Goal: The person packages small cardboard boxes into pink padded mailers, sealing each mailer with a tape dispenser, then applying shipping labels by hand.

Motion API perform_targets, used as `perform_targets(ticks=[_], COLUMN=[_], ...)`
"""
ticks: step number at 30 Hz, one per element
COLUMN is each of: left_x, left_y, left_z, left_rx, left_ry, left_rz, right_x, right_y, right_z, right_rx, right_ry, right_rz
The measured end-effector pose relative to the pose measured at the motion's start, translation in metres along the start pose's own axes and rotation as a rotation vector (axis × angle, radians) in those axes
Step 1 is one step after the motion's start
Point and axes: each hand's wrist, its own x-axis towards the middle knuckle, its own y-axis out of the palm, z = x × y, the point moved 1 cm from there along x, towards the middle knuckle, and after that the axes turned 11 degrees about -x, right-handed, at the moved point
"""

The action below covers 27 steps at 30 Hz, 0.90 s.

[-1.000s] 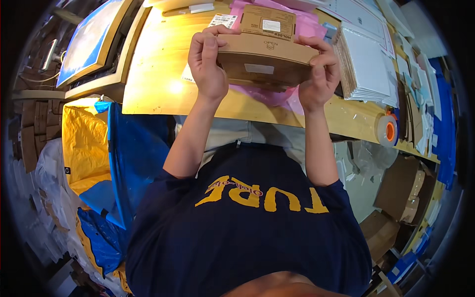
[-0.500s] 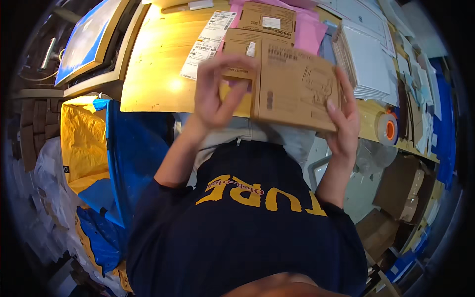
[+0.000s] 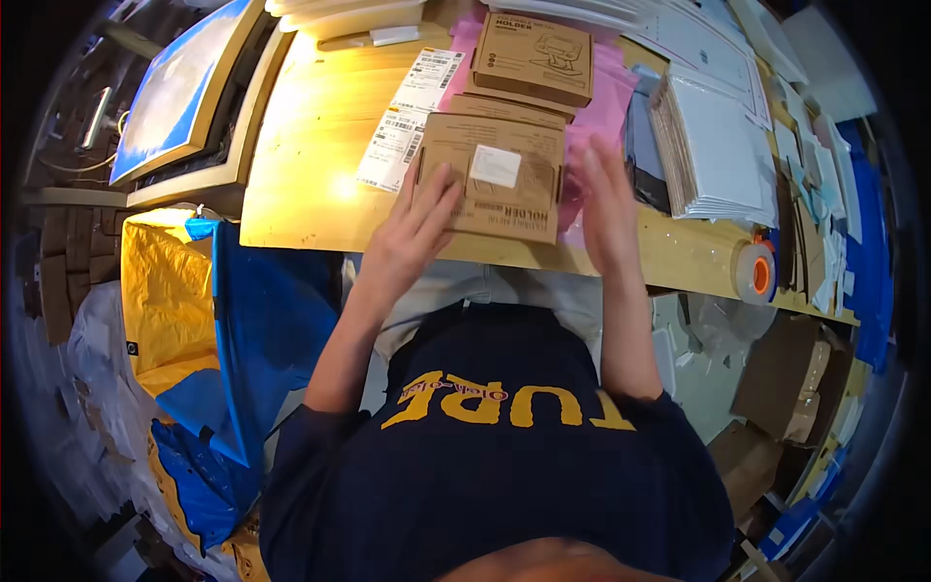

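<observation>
A brown cardboard box (image 3: 451, 215) with a white label lies flat near the front edge of the table. The fingers of my left hand (image 3: 412, 228) rest stretched out on the box's left part; its thumb is not clearly visible. My right hand (image 3: 609, 209) is held up just right of the box, its fingers straight, with nothing in it. Beyond lies another cardboard box (image 3: 531, 50), printed with a line drawing, over more brown cardboard (image 3: 509, 109). Pink plastic bags (image 3: 606, 97) spread out beneath them. White printed label sheets (image 3: 393, 145) lie to the left.
On the right stands a stack of white padded mailers (image 3: 722, 145), with a roll of clear tape (image 3: 756, 272) at the table edge. A framed blue-and-white panel (image 3: 179, 92) is at the left. Below it hangs a yellow-and-blue bag (image 3: 170, 301).
The box with the drawing has left my right hand; one like it now lies at the far side. A labelled box now lies close in front, with my left hand on it.
</observation>
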Motion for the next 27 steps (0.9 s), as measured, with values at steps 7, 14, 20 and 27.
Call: perform_targets(ticks=[7,14,20,27], left_x=[0.042,0.058,0.041,0.048], left_y=[-0.036,-0.005,0.006,-0.013], left_z=[-0.032,0.019,0.016,0.039], left_rx=[-0.491,0.0,0.146,0.102], left_ry=[-0.03,0.321,0.34,0.394], left_rz=[-0.425,-0.025,-0.033,0.019], right_x=[-0.044,0.006,-0.04,-0.04], right_y=[0.008,-0.013,-0.01,0.004], right_z=[0.037,0.009,-0.016,-0.027], right_rx=[-0.09,-1.131,-0.397,-0.32], right_ry=[-0.38,-0.931,-0.463,-0.398], right_rz=[0.119,0.096,0.257,0.082])
